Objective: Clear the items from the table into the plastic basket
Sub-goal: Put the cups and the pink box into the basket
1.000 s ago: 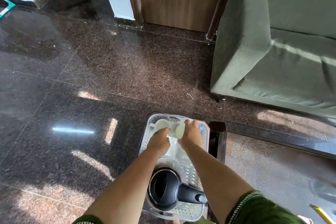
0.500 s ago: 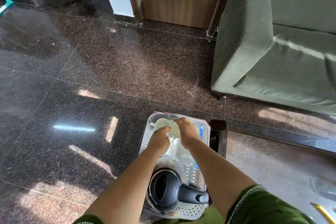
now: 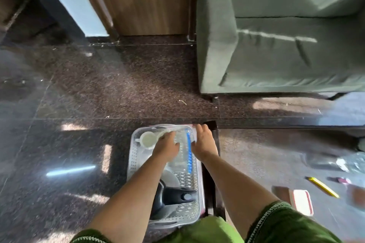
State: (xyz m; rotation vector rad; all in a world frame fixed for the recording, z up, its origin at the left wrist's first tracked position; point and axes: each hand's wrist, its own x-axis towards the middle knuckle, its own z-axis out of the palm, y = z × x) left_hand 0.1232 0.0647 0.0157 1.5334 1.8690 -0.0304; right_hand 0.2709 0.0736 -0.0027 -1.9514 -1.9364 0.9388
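The plastic basket [image 3: 194, 175] sits on the dark floor [image 3: 83, 108], tight against the left side of the surface [image 3: 266, 160]. Both of the person's hands reach to the far end of the basket. The left hand [image 3: 166, 147] is inside the basket, resting on a see-through plastic thing [image 3: 182, 156] with a blue strip [image 3: 189, 153] on it; I cannot tell if the fingers are holding it or just lying on top. The right hand [image 3: 203, 144] is at the far right corner of the basket, fingers bent over the rim, and I cannot tell how tight the hold is.

In the basket, a white cup [image 3: 147, 139] lies just left of the left hand. A black kettle [image 3: 173, 197] fills the near end of the basket.

On the surface, well to the right of the basket, lie a yellow pencil [image 3: 324, 187], a white box with a red edge [image 3: 302, 201] and some blurry clear things [image 3: 353, 162]. A green sofa [image 3: 276, 35] stands beyond the basket, to the right
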